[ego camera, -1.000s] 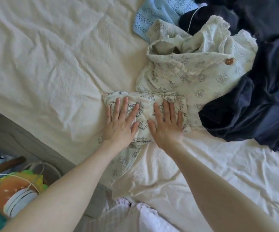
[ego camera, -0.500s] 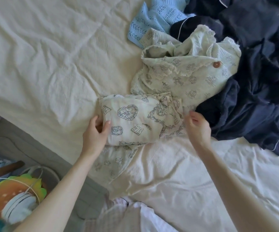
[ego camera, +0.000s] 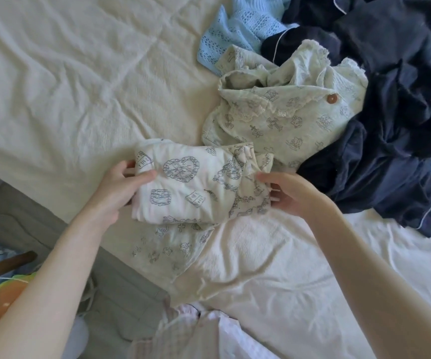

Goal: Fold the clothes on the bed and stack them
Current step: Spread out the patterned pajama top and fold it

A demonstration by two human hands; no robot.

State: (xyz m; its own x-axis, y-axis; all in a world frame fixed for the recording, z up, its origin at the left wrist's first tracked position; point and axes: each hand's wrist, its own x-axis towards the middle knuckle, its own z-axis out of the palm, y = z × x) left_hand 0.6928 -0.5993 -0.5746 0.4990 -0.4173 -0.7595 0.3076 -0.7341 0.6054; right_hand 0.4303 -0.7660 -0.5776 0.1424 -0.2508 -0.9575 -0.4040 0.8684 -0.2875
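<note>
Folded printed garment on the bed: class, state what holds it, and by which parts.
Both hands hold the folded printed garment: the left hand grips its left end, the right hand its bunched right end.

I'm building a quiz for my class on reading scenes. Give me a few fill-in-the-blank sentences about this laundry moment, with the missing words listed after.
1. Both hands hold the folded printed garment: the left hand grips its left end and the right hand its ____ end.
2. The unfolded green top has a round ____ button.
3. The knit garment at the top is light ____.
4. The crumpled clothes at the right are dark ____.

Missing words: right; brown; blue; navy
</note>
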